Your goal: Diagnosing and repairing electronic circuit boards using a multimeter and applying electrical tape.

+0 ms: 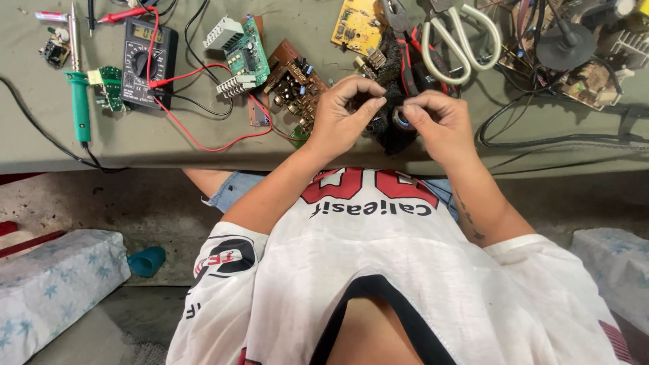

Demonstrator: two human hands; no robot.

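Seen from above, a person in a white printed shirt sits at a grey-green workbench (pixel 169 138) with both bare hands raised together near its front edge. The left hand (pixel 345 115) has its fingers curled, thumb and fingertips pinched on a dark, fuzzy black part (pixel 392 132) held between the two hands. The right hand (pixel 436 122) is curled too, its thumb and forefinger pinching the same black part from the other side, beside a small round bluish piece on it. What the part is cannot be told. Just behind the hands lie red-handled pliers (pixel 407 54) and white-handled scissors (pixel 460 44), with a yellow circuit board (pixel 356 26) next to them. To the left of the hands sit a brown circuit board (pixel 294 84) and a green circuit board (pixel 247 51). Farther left are a black multimeter (pixel 140 61) with red leads and a green-handled soldering iron (pixel 80 101). Black cables trail across the right of the bench.
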